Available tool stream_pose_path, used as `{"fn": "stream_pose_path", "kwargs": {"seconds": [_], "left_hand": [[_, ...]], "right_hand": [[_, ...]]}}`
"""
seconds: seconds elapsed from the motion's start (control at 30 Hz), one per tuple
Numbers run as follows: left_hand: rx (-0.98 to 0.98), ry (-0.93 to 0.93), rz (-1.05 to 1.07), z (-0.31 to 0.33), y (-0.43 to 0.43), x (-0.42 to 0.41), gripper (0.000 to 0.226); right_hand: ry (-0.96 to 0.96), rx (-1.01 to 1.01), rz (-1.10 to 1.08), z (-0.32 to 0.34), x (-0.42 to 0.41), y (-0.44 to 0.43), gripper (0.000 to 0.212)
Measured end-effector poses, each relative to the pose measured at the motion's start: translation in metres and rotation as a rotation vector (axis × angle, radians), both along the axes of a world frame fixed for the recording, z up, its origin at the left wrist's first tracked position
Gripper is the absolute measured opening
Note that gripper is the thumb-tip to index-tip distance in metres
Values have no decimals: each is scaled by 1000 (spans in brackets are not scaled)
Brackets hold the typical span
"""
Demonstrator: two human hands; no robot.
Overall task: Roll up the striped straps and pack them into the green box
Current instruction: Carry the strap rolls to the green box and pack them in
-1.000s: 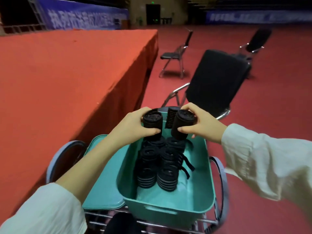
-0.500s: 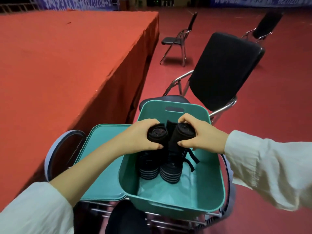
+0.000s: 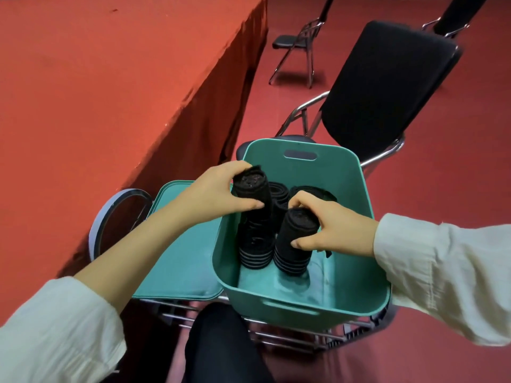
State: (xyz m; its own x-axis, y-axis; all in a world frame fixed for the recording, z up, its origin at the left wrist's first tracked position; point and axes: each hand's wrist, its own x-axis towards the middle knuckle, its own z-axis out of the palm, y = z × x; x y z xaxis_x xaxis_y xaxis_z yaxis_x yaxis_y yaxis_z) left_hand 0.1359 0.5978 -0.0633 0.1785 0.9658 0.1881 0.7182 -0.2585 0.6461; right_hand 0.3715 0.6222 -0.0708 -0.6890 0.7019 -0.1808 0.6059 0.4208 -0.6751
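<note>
1. A knee in black cloth shows at the bottom edge, with cream sleeves on both forearms.
2. Just beyond the knee, a frame of metal bars carries the green box. A green lid lies flat just beside the box on its left.
3. Inside the box, rolled striped straps stand on end in two rows against its left side. The floor at the near end of the box is bare.
4. The right hand is curled around the top of an upright black strap roll in the near right row, thumb on the near side and fingers over the far side.
5. The left hand grips a second strap roll, tilted and raised above the left row, thumb below and fingers wrapped over it.
6. More rolls lie behind the two hands, towards the far wall of the box.
7. A black padded chair with a chrome frame stands just behind the box.
8. A red-covered platform fills the left side.
9. A folding chair stands well apart on the red floor.
</note>
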Motion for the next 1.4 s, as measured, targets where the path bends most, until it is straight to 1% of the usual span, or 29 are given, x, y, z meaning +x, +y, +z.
{"fn": "stream_pose_path", "kwargs": {"seconds": [0.17, 0.33, 0.43, 0.57, 0.67, 0.8, 0.97, 1.0, 1.07, 1.1, 1.17, 1.23, 1.4], "left_hand": [[-45, -11, -10, -8, 29, -1, 43], [-12, 43, -40, -24, 34, -6, 43], [-12, 36, -33, -29, 35, -10, 41], [-27, 41, -60, -30, 36, -13, 37], [-35, 32, -62, -34, 38, -16, 38], [-24, 1, -64, -36, 40, -16, 40], [-40, -22, -87, -36, 41, -17, 35], [-42, -20, -81, -36, 40, -18, 35], [-43, -12, -77, -37, 40, -20, 34], [-40, -7, -83, -37, 40, -21, 33], [-41, -3, -93, -37, 40, -22, 33], [-51, -3, -80, -37, 40, -21, 35], [-59, -1, -87, -37, 40, -19, 35]], "right_hand": [[-48, 11, 53, -7, -6, -14, 41], [-151, 71, 88, -21, -29, -25, 41], [-163, 24, 111, -39, -48, -34, 41], [-125, -56, 93, -69, -60, -45, 41], [-118, -61, 76, -83, -61, -45, 42], [-117, 23, 85, -90, -67, -38, 46], [-110, 120, 154, -101, -73, -34, 46], [-117, 203, 176, -104, -74, -33, 45], [-145, 463, 230, -110, -75, -29, 44], [-165, 560, 244, -112, -76, -27, 46], [-188, 641, 233, -115, -78, -24, 50], [-182, 658, 214, -117, -79, -23, 54], [-203, 603, 175, -116, -79, -22, 58]]}}
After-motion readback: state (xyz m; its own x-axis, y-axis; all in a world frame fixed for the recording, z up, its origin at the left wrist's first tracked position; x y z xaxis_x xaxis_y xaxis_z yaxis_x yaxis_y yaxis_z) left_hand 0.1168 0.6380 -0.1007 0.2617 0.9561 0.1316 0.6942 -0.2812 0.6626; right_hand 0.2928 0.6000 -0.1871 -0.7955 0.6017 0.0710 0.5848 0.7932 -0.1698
